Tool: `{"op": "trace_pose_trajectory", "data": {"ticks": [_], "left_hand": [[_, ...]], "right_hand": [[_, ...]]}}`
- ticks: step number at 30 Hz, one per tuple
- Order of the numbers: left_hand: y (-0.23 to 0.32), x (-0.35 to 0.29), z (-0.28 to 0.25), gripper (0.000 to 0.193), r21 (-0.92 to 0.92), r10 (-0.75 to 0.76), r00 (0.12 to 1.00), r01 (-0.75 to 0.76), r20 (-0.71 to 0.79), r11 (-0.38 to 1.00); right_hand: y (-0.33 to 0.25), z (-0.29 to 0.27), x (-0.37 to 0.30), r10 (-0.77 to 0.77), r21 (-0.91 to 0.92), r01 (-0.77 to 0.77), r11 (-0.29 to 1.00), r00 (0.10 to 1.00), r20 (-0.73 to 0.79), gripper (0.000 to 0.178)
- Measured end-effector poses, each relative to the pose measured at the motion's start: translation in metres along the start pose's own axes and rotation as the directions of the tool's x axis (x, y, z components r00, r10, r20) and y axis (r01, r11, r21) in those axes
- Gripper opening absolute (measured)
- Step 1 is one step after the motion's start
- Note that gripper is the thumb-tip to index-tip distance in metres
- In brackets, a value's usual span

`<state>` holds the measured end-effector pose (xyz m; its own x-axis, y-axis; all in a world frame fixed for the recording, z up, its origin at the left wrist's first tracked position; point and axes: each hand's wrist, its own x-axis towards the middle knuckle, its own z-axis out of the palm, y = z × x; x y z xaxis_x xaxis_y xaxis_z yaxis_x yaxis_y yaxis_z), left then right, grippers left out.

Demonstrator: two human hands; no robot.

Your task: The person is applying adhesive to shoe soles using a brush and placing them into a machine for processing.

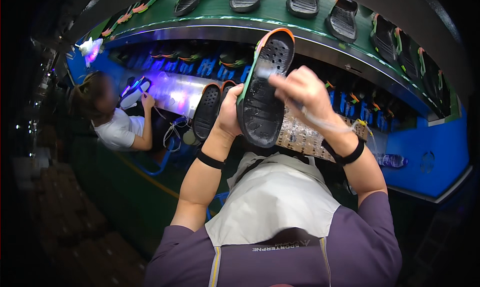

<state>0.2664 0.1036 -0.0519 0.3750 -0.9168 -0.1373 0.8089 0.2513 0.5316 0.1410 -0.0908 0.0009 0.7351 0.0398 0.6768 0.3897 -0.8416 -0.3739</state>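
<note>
My left hand is closed on the left edge of a black shoe sole, which I hold up and tilted in front of me. Its inner face is towards me, with small round holes near the orange-rimmed top and green along the side. In my right hand, fingers closed, is what looks like a pale-tipped brush, blurred by motion. The tip is over the sole's upper half, on or close to its surface. A clear thin tube runs from this hand along the wrist.
Two more black soles stand just left of my left hand. Beyond, a green conveyor belt carries several soles. Patterned cardboard and a plastic bottle are to the right. At left, a co-worker handles a shoe under purple light.
</note>
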Motion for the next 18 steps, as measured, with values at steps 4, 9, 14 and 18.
{"op": "trace_pose_trajectory", "data": {"ticks": [4, 9, 14, 18], "left_hand": [[0.006, -0.004, -0.02, 0.065, -0.08, 0.033, 0.997, -0.027, 0.075, 0.996], [-0.004, -0.019, -0.022, 0.064, -0.083, 0.088, 0.996, -0.09, -0.034, 0.992], [-0.017, -0.025, -0.011, 0.066, 0.111, 0.177, 0.983, -0.18, 0.04, 0.977], [-0.019, -0.028, -0.014, 0.075, 0.193, 0.231, 0.973, -0.224, -0.01, 0.955]], "right_hand": [[-0.023, -0.008, -0.006, -0.231, 0.447, 0.034, 0.894, 0.89, 0.392, 0.038], [-0.013, -0.019, -0.007, 0.27, 0.574, -0.388, 0.721, 0.92, 0.283, 0.023], [-0.001, 0.012, -0.022, 0.658, 0.602, -0.688, 0.405, 0.677, 0.33, 0.023], [0.0, 0.015, -0.021, 0.672, 0.394, -0.657, 0.643, 0.731, 0.122, 0.023]]}}
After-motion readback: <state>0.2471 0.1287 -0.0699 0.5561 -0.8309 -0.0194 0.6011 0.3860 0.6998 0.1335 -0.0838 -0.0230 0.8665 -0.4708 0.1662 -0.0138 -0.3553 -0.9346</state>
